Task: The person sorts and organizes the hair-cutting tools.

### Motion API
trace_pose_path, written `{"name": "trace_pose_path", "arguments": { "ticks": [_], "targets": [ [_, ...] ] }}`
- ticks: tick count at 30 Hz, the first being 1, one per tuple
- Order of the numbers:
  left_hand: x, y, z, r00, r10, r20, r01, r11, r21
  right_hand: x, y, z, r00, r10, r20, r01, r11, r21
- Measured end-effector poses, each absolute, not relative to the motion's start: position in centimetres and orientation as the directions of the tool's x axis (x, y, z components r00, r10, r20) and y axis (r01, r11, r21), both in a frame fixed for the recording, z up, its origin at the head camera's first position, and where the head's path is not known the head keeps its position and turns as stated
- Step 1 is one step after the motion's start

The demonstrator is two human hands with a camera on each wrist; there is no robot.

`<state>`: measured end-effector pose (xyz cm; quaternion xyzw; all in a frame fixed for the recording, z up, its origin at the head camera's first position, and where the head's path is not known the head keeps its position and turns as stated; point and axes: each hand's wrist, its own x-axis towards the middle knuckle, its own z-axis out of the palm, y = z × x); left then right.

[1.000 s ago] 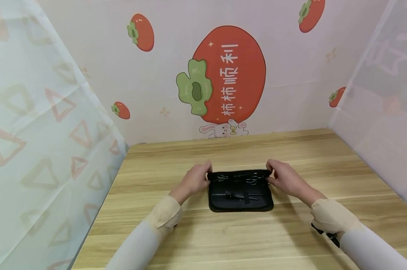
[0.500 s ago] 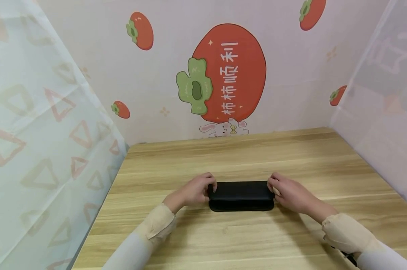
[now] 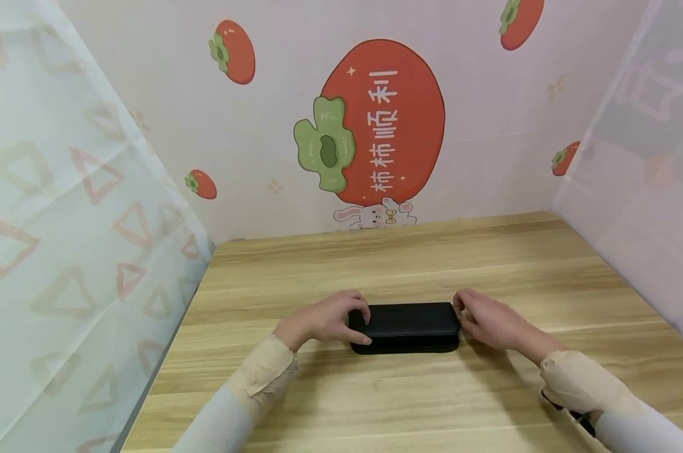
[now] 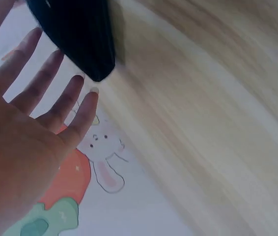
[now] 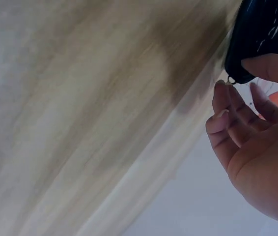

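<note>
A black zip case for scissors lies folded on the table, its lid over the base and a dark gap along the front. My left hand is at its left end, thumb by the front edge and fingers over the top. In the left wrist view the fingers of that left hand are spread and nearly straight beside the case. My right hand curls at the case's right end. In the right wrist view its thumb lies on the case's corner, with fingertips right at a small metal ring.
The wood-grain table extends around the case on all sides. A cloth backdrop with persimmon prints stands behind it. Pale cloth walls close off the left and right sides.
Both hands have folded the case's lid forward and down, hiding the scissors and tools inside. My left hand has then loosened from the lid's edge, its thumb moving to the front.
</note>
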<state>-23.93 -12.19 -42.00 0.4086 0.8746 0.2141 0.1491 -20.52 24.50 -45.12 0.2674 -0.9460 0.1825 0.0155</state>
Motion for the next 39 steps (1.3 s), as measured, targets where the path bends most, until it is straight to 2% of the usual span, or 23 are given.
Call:
{"name": "trace_pose_path", "arguments": {
  "ticks": [8, 16, 27, 33, 39],
  "targets": [
    [-24.2, -10.5, -42.6, -0.616, 0.784, -0.079, 0.684, 0.581, 0.441, -22.4, 24.3, -46.1, -0.85, -0.519, 0.087, -0.506, 0.759, -0.409],
    [-24.4, -9.1, -43.2, -0.582, 0.812, -0.039, 0.714, 0.533, 0.454, -23.9, 24.9, -46.7, -0.829, -0.551, 0.093, -0.527, 0.715, -0.46],
    [-24.4, -8.7, -43.1, -0.634, 0.771, -0.065, 0.684, 0.598, 0.418, -23.8, 25.5, -46.3, -0.767, -0.627, 0.139, -0.616, 0.656, -0.436],
    [-24.3, -8.5, -43.1, -0.625, 0.778, -0.059, 0.701, 0.593, 0.396, -23.0, 26.0, -46.0, -0.749, -0.645, 0.154, -0.642, 0.647, -0.412],
    [-24.3, -8.4, -43.2, -0.625, 0.779, -0.051, 0.701, 0.59, 0.4, -22.8, 25.9, -46.3, -0.77, -0.612, 0.177, -0.618, 0.649, -0.445]
  ]
}}
